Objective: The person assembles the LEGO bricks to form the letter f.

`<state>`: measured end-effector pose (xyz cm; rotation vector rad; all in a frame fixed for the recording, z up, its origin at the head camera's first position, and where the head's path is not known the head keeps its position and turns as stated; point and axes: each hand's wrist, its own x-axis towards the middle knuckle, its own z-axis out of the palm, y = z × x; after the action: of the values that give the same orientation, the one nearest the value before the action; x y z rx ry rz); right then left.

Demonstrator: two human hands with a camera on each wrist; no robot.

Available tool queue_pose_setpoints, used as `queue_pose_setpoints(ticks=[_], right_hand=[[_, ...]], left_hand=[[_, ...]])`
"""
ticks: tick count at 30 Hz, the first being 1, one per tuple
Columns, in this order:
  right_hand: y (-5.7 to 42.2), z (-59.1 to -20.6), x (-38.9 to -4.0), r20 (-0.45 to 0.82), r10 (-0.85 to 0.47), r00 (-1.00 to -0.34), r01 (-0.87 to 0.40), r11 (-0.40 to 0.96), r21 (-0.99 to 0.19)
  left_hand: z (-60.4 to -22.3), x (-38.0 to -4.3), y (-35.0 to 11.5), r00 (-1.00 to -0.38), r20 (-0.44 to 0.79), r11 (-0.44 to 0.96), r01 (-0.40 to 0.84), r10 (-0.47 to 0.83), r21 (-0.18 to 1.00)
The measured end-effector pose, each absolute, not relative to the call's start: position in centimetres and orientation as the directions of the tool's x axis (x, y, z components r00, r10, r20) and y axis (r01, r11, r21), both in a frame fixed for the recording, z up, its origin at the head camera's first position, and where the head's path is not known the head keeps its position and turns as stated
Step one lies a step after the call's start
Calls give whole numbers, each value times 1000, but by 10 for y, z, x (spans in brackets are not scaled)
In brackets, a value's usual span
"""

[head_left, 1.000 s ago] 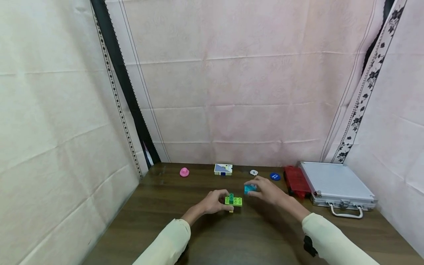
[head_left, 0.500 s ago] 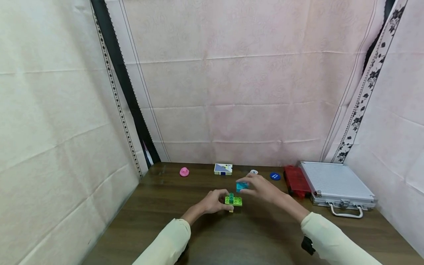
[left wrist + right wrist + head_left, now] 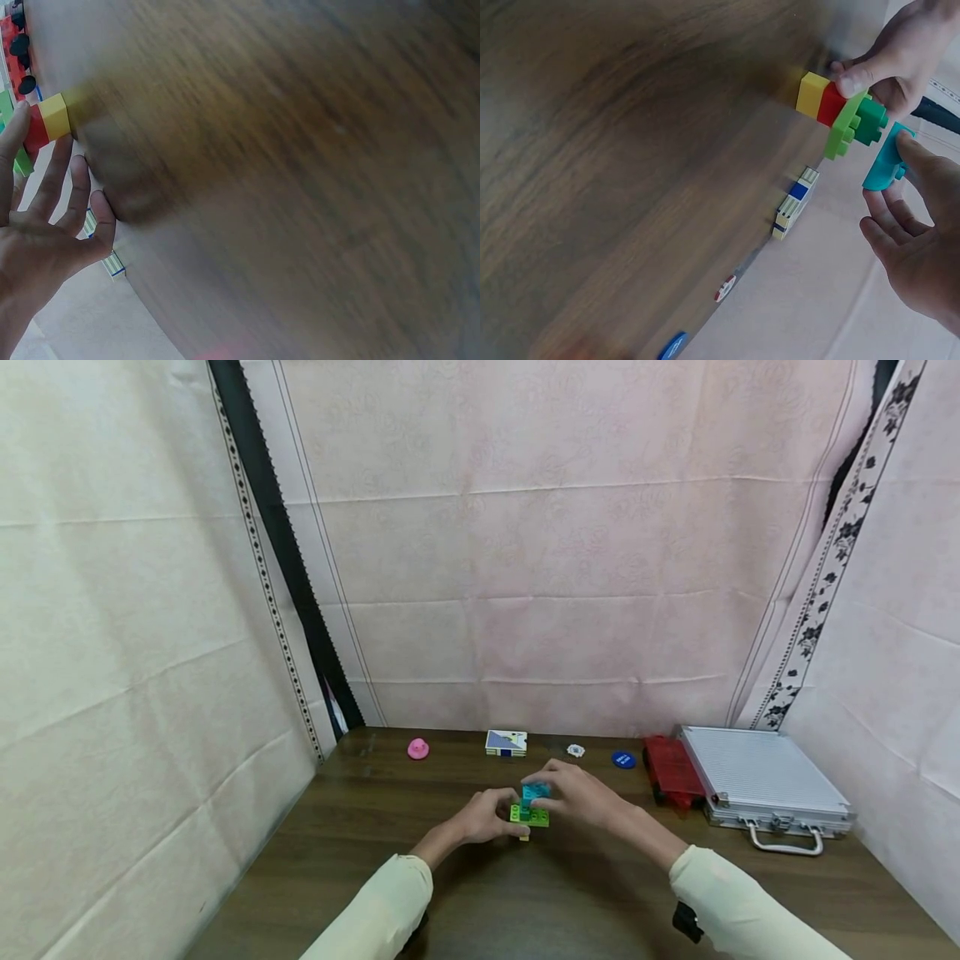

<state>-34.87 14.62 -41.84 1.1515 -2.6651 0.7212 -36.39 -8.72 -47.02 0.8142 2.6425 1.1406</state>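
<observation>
A small stack of toy building blocks stands on the wooden table: a yellow block (image 3: 811, 95) at the bottom, a red block (image 3: 830, 103), a wider lime-green brick (image 3: 844, 126) and a dark green block (image 3: 870, 120) on top. My left hand (image 3: 480, 818) grips the stack low down, its thumb on the red block in the right wrist view. Between the thumb and fingers of my right hand (image 3: 581, 795) is a turquoise brick (image 3: 885, 159), pinched just above the dark green block. A narrow gap separates these two in the right wrist view.
Along the table's back edge lie a pink hat-shaped piece (image 3: 417, 749), a flat patterned stack (image 3: 506, 743), a white chip (image 3: 575, 750) and a blue disc (image 3: 623, 760). A red toy vehicle (image 3: 675, 770) and a silver case (image 3: 768, 777) occupy the right side.
The right hand has carried the turquoise brick leftward until it hangs over the block stack. The left hand and the stack have stayed in place.
</observation>
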Motion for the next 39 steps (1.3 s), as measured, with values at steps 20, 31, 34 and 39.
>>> queue_pose_setpoints(ticks=[20,31,34,39], right_hand=[[140,-420,-350,241,-641,-728,-682,647,-341],[137,-427,-346,264,-618,-740,-672,681,-289],[138,-429,-344,279,-615,-737,-675,686,-271],[139,-432,-341,313,-598,-738,-671,697,-252]], left_hand=[[-471,-367,-88,-834,84,549,431,545,716],[-469,-365,-89,-837,73,549,418,542,724],[-470,-365,-89,-835,71,549,420,545,723],[-469,-365,-88,-835,72,549,421,545,722]])
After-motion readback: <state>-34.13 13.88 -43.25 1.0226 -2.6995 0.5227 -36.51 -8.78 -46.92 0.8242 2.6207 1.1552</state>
